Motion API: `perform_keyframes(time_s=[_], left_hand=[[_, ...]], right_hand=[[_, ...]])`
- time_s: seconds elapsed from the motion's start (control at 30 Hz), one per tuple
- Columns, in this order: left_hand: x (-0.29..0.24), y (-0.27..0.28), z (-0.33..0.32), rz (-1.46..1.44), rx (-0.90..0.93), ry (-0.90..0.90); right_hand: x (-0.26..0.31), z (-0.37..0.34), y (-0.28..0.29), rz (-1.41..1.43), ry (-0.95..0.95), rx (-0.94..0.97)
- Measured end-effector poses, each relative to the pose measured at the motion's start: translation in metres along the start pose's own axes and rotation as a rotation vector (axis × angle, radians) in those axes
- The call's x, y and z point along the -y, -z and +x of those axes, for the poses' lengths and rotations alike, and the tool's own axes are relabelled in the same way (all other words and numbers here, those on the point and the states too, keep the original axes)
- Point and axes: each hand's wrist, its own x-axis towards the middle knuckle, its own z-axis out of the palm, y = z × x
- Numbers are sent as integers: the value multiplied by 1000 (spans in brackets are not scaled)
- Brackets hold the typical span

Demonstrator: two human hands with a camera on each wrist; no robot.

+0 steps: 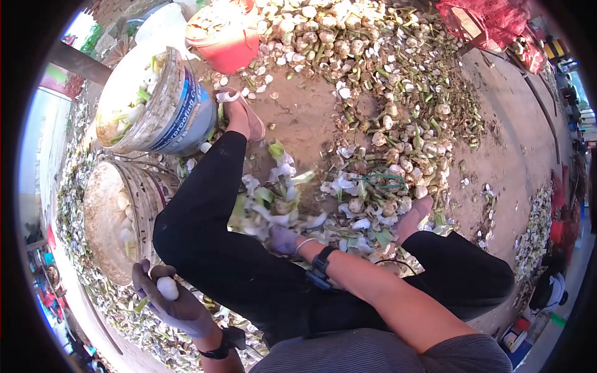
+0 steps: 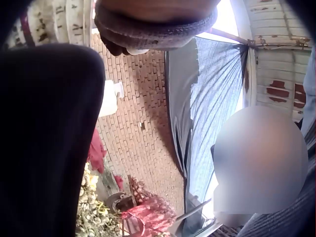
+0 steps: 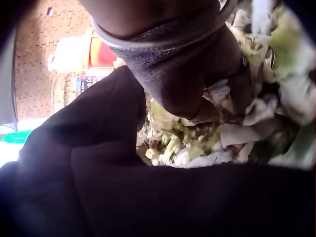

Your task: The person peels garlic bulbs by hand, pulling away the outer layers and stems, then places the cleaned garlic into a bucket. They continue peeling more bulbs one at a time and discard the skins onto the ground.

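Note:
A grey-gloved left hand (image 1: 177,311) holds a white peeled garlic bulb (image 1: 167,288) in its curled fingers, close to the mouth of the lower bucket (image 1: 102,211). In the left wrist view mainly the glove cuff (image 2: 153,34) shows, with a sliver of white beyond it. The gloved right hand (image 1: 284,241) is down among loose garlic skins and leaves (image 1: 273,205) between the legs. In the right wrist view this hand (image 3: 173,84) reaches into the skins (image 3: 247,133); its fingertips are shadowed, and I cannot tell whether they grip anything.
A blue-labelled bucket (image 1: 186,118) holds white bulbs with green stems. Beyond it stands a red bucket (image 1: 233,50). Unpeeled garlic (image 1: 404,149) is heaped on the ground ahead and to the right. Red mesh sacks (image 1: 485,22) lie at the far right. Black-trousered legs (image 1: 205,211) flank the skins.

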Motion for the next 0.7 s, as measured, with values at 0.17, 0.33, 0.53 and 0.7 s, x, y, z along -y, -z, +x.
perform_keyframes(time_s=[0.17,0.33,0.53,0.7], left_hand=[[-29,-20,11,-102,-232,-460],[-37,-9,-2,-737,134,137],[-65,-20,-7,-1251,317,524],[-83,-28,-16,-1416,380,567]], right_hand=[[10,-48,40,524,132,11],[-75,-178,74,-42,-785,-171],[-81,-130,-13,655,-478,-216],[-27,-9,-14,462,15,-42]])
